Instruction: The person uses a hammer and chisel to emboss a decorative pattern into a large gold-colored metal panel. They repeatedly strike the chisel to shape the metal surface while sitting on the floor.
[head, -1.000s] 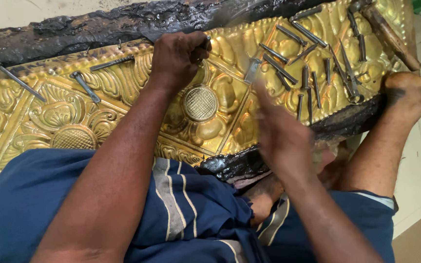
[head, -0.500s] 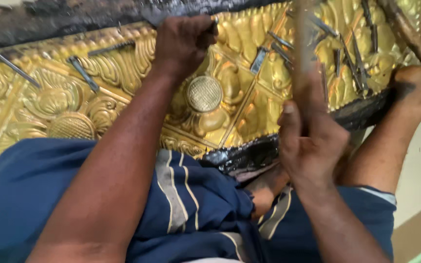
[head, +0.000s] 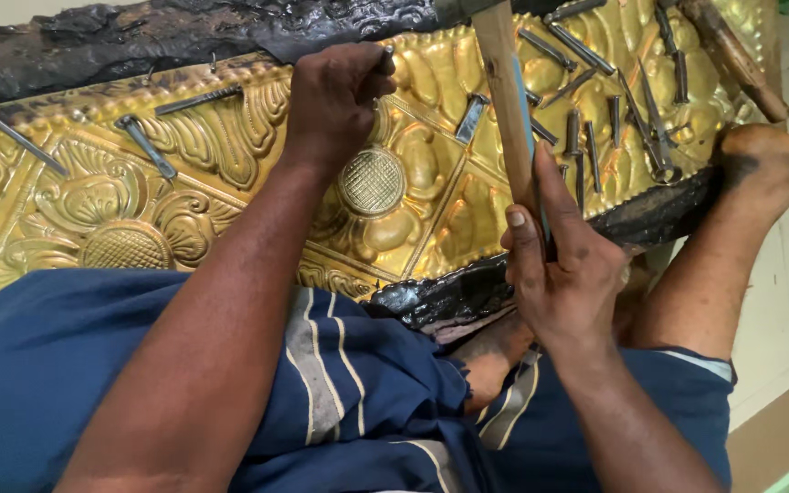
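Note:
A gold embossed metal sheet [head: 431,192] with flower and scroll reliefs lies on a black pitch bed [head: 157,36]. My left hand [head: 335,100] is closed on a small metal punch whose tip rests on the sheet near the top edge, above a round cross-hatched boss [head: 372,181]. My right hand [head: 563,269] grips the wooden handle of a hammer [head: 504,82], raised upright, with its head at the frame's top. The punch is mostly hidden in my fist.
Several steel punches and chisels [head: 595,119] lie scattered on the sheet's right part, others [head: 143,141] on the left. My bare foot [head: 769,164] rests against the right end. Blue striped cloth [head: 321,383] covers my lap below the sheet.
My right hand has swung the hammer up from near the sheet to an upright raised position. My left hand has stayed on the punch at the same spot.

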